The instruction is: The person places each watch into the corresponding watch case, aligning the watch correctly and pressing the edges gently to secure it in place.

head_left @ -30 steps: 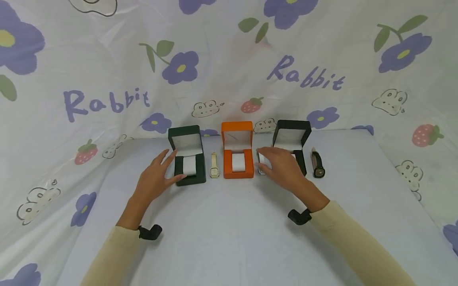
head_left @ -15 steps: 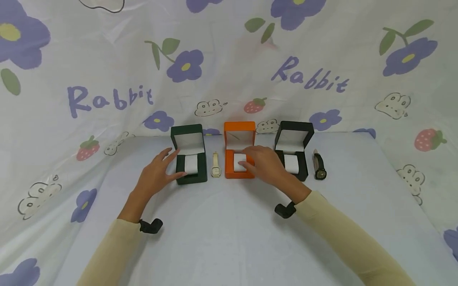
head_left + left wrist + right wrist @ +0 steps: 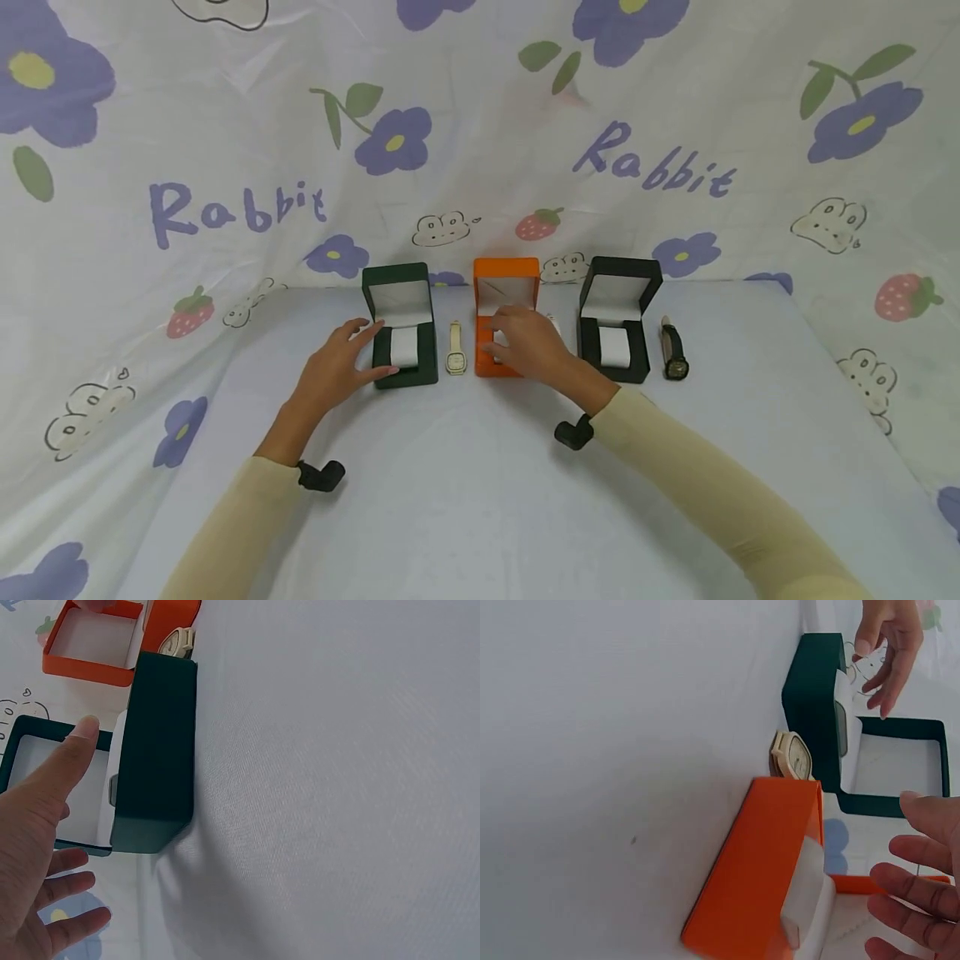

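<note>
Beside the green watch box (image 3: 428,358), my left hand (image 3: 330,375) is held with fingers and thumb spread around its left side; whether it touches the box I cannot tell. Inside that open-lidded box sits a white cushion (image 3: 403,347). My right hand (image 3: 534,343) hovers over the orange watch box (image 3: 507,267), partly covering its cushion. In the right wrist view the fingers (image 3: 904,889) are spread with nothing in them. A gold watch (image 3: 456,354) lies between the green and orange boxes. Behind the right hand a pale watch (image 3: 552,322) is mostly hidden.
To the right stands a black watch box (image 3: 639,354) with its lid up and a white cushion inside. A black-strapped watch (image 3: 673,350) lies to its right. The white tabletop (image 3: 450,500) meets a patterned cloth backdrop (image 3: 465,183) behind the boxes.
My right hand has moved left, from near the black box and the pale watch to over the orange box. The left hand has stayed by the green box.
</note>
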A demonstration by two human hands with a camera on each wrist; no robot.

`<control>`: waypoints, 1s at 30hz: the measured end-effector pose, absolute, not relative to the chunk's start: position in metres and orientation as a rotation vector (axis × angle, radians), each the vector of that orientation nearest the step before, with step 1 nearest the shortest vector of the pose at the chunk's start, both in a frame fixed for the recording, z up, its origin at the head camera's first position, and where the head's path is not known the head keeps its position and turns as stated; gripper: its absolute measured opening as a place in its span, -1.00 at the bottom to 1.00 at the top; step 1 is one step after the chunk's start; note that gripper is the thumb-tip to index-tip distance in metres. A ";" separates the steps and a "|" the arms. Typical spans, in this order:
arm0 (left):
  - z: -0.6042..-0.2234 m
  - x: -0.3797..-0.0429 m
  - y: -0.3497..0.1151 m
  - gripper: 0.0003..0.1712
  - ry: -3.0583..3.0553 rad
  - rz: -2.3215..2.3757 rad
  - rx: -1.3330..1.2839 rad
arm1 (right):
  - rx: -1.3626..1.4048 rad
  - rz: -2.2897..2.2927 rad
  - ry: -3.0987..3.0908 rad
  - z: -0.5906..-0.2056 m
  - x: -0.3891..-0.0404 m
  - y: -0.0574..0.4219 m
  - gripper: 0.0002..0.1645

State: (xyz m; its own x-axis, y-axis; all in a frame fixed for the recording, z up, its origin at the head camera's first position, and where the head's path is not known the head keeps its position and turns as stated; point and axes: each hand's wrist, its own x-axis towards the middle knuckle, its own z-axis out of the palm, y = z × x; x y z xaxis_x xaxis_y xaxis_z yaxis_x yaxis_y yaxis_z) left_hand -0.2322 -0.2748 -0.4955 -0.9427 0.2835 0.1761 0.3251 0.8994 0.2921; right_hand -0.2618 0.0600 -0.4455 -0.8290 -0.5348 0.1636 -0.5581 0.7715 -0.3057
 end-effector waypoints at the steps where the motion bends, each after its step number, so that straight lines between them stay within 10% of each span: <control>1: -0.496 -0.233 -0.275 0.01 -2.936 -0.488 -0.473 | 0.893 0.519 -2.898 -0.446 -0.263 0.056 -0.56; 30: -0.499 -0.250 -0.275 -0.10 -2.987 -0.527 -0.502 | 0.815 0.076 -3.045 -0.475 -0.284 -0.007 -0.49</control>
State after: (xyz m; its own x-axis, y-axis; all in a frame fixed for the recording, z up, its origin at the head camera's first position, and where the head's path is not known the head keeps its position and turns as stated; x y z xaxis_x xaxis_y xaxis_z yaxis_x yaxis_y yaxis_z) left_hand -0.2497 -0.2755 -0.4993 -0.9445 0.3054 0.1211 0.3284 0.8880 0.3220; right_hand -0.2841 -0.0073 -0.4747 -0.8662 -0.4996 0.0016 -0.4991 0.8651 -0.0492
